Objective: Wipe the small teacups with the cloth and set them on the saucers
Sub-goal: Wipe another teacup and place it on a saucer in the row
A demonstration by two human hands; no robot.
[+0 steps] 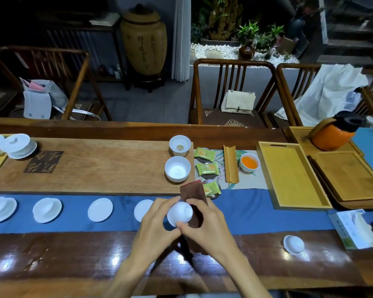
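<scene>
My left hand (154, 220) grips a small white teacup (179, 212), tipped with its base facing me, over the blue runner (73, 224). My right hand (207, 224) presses a dark brown cloth (193, 193) against the cup. On the runner to the left lie two saucers holding cups (1, 209) (47, 209), a bare saucer (100, 209), and another saucer (143, 209) partly hidden by my left hand. Two more white cups (179, 145) (177, 168) stand on the wooden board behind.
Green candy packets (204, 155), a bamboo scoop (230, 163) and a cup of orange tea (249, 162) lie right of the cups. Yellow trays (289, 177) and an orange kettle (334, 132) stand at right. A lone white dish (293, 244) sits near right. Lidded bowls (18, 145) rest far left.
</scene>
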